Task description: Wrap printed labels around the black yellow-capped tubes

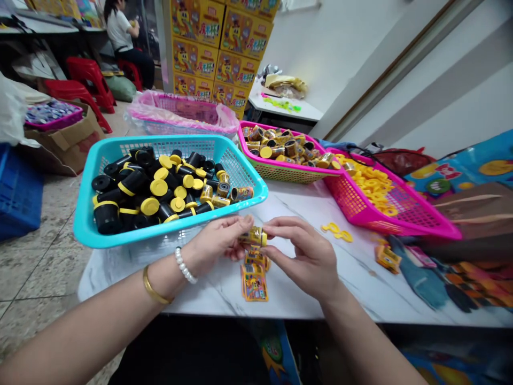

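Between my two hands, just above the table, is a small cylindrical container (253,236) with a yellow printed wrap and a yellow end. My left hand (218,238) grips its left end, fingers curled round it. The thumb and fingertips of my right hand (306,254) pinch its right end. Below it, a small pile of printed cards or labels (255,286) lies on the white marbled table (200,289). A turquoise basket (168,235) in front of my left hand holds black cylinders with yellow caps (159,187) and several wrapped ones (242,193).
A pink basket (276,172) of wrapped cylinders and another pink basket (412,211) of yellow ring pieces (366,184) stand behind and right. Loose yellow rings (337,232) and a blue cloth (419,275) lie at right. Stacked yellow cartons (216,53) and a seated person (128,40) are farther back.
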Tool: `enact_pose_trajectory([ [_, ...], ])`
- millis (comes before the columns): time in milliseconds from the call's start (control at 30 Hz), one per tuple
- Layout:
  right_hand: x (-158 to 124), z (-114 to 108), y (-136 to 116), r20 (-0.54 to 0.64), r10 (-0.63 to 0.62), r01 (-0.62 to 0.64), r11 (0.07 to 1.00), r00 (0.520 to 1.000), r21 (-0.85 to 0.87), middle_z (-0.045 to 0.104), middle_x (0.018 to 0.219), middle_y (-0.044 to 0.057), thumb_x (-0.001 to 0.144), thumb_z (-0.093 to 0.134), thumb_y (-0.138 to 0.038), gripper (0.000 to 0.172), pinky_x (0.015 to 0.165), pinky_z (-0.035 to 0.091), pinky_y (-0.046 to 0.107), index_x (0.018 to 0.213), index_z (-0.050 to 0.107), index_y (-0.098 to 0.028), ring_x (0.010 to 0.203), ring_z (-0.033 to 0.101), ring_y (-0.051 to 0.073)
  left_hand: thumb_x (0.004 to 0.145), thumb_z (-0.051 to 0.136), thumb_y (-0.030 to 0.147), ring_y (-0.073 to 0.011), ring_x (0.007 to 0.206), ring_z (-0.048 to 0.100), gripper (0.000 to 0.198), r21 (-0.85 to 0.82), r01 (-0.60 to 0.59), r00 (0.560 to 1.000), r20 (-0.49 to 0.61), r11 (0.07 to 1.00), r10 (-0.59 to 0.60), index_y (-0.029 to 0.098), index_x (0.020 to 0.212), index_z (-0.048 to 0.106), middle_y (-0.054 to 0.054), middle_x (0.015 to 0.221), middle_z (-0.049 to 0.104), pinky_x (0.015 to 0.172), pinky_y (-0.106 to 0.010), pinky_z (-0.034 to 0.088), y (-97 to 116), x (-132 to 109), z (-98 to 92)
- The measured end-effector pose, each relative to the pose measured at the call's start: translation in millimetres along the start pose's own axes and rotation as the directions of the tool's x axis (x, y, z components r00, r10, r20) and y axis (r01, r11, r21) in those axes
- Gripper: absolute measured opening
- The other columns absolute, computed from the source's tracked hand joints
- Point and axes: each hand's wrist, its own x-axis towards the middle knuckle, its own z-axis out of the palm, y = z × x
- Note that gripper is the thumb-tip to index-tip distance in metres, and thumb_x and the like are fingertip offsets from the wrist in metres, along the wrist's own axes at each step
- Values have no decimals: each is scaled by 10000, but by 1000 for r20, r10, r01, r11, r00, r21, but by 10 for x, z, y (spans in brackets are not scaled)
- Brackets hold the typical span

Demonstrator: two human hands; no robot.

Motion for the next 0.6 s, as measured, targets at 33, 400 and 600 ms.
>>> enact_pose_trajectory([
  [33, -9, -20, -5, 7, -31, 32, 999, 999, -36, 724, 999, 66, 791, 797, -142, 300, 775, 613, 369, 1055, 731, -269, 886, 709, 211, 676, 795, 634, -81, 498, 494, 522, 1, 3, 1000, 22, 1000, -4, 147, 778, 640, 5, 627, 579, 488, -222, 337, -5, 4, 0],
  [400, -71, 124, 38, 186, 398, -439, 820, 899, 367, 711, 777, 14, 819, 802, -329, 249, 625, 584, 271, 1033, 721, -231, 683, 691, 161, 686, 792, 633, -71, 463, 501, 521, 72, -97, 992, 94, 993, 90, 145, 752, 621, 24, 557, 572, 443, -192, 367, -61, 16, -15],
  [600, 26, 48, 100, 343, 367, -500, 701, 865, 509, 660, 945, 26, 801, 823, -341, 282, 633, 618, 264, 1080, 792, -315, 718, 685, 128, 608, 772, 739, -48, 329, 455, 634, -73, 114, 988, 114, 991, -105, 135, 720, 617, 7, 506, 613, 325, -155, 310, -96, 52, -12],
])
